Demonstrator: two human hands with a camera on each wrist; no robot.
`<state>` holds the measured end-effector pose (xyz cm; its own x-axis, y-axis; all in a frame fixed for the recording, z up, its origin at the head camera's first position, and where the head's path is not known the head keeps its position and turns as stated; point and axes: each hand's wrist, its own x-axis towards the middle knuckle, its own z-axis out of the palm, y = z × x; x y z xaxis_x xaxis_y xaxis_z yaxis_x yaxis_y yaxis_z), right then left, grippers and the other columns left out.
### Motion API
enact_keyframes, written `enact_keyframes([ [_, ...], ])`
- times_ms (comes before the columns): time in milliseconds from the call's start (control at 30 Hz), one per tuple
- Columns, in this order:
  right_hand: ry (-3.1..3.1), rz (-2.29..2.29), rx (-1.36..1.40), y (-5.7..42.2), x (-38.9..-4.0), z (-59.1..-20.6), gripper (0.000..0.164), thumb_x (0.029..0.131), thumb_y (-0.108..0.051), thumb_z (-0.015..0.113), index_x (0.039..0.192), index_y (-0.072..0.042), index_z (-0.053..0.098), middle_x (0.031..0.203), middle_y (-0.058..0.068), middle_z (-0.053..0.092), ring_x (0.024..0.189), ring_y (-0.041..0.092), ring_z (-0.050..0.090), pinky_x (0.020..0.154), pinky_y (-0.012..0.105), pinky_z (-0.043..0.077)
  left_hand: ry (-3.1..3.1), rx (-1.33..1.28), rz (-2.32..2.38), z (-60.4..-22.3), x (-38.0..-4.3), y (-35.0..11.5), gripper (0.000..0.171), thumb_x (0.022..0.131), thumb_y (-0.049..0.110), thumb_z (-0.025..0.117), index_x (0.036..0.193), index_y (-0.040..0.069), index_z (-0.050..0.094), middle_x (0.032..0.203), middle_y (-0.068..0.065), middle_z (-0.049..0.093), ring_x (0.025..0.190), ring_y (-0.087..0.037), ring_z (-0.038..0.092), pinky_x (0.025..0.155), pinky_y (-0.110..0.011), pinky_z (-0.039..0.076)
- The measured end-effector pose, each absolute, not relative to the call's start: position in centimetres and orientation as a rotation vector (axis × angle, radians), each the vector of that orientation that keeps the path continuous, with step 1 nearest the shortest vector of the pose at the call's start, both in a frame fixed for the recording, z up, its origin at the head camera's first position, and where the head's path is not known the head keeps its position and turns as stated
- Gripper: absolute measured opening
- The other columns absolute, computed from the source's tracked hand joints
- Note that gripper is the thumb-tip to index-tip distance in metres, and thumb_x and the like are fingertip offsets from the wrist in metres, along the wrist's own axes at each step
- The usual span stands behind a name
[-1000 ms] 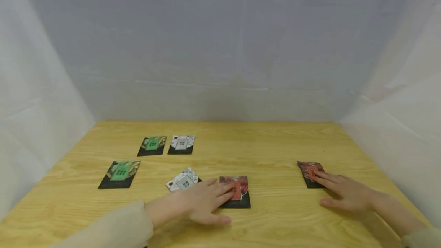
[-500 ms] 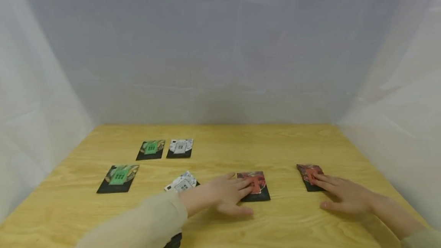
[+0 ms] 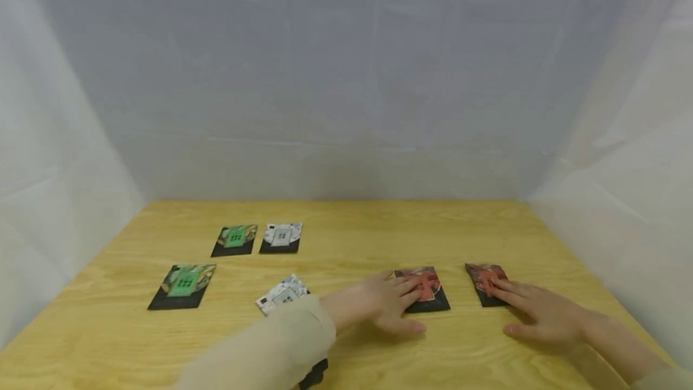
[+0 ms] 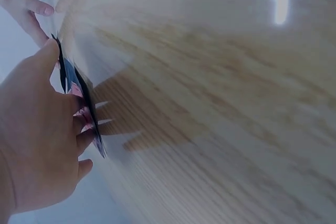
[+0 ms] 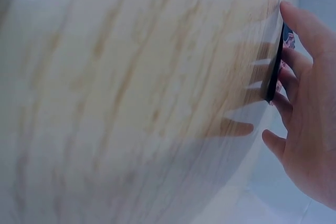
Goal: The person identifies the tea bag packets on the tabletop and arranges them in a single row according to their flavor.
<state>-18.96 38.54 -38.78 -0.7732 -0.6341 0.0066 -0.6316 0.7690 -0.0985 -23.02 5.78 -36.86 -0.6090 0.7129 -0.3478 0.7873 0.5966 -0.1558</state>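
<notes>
Two flat packets with red labels and black lower parts lie on the wooden table. On the nearer-to-middle red packet, my left hand rests with its fingers extended over the label. The right red packet lies a short way off, tilted slightly. My right hand lays its straight fingertips on that packet's right part, thumb spread to the side. Both wrist views show the fingers flat against the packets: the left hand on one and the right hand on the other.
Two green-labelled packets, one at the front and one behind, lie on the left. A white packet sits beside the rear one. Another white packet is turned askew, partly behind the left sleeve. Pale sheets enclose the table.
My left hand has slid its red packet rightward across the table, closer to the other red one. The right hand stays in place on its packet.
</notes>
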Motion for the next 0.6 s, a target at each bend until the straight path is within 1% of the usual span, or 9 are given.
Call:
enact_keyframes([
  [167, 2.966, -0.11, -1.045, 38.5, -19.0, -38.8, 0.061, 0.09, -0.041, 0.057, 0.14, -0.008, 0.043, 0.14, 0.018, 0.041, 0.121, 0.04, 0.043, 0.088, 0.058, 0.041, 2.547, 1.268, -0.453, -36.6, -23.8, 6.7, 0.076, 0.087, 0.073, 0.018, 0.149, 0.031, 0.015, 0.154, 0.011, 0.011, 0.139, -0.005, 0.01, 0.113, -0.03, 0.01],
  [300, 2.962, -0.095, -1.059, 38.6, -19.1, -38.9, 0.06, 0.091, -0.04, 0.057, 0.14, -0.009, 0.043, 0.14, 0.018, 0.042, 0.12, 0.041, 0.044, 0.087, 0.058, 0.042, 2.542, 1.283, -0.446, -36.5, -24.2, 7.4, 0.076, 0.086, 0.075, 0.02, 0.149, 0.032, 0.015, 0.153, 0.013, 0.011, 0.139, -0.004, 0.01, 0.113, -0.03, 0.011],
  [600, 2.924, -0.159, -0.982, 38.5, -18.8, -38.6, 0.057, 0.093, -0.037, 0.054, 0.14, -0.007, 0.043, 0.14, 0.02, 0.041, 0.121, 0.044, 0.042, 0.089, 0.061, 0.039, 2.537, 1.275, -0.489, -36.8, -24.3, 8.9, 0.077, 0.083, 0.077, 0.019, 0.148, 0.035, 0.015, 0.153, 0.016, 0.009, 0.138, -0.001, 0.009, 0.113, -0.03, 0.011],
])
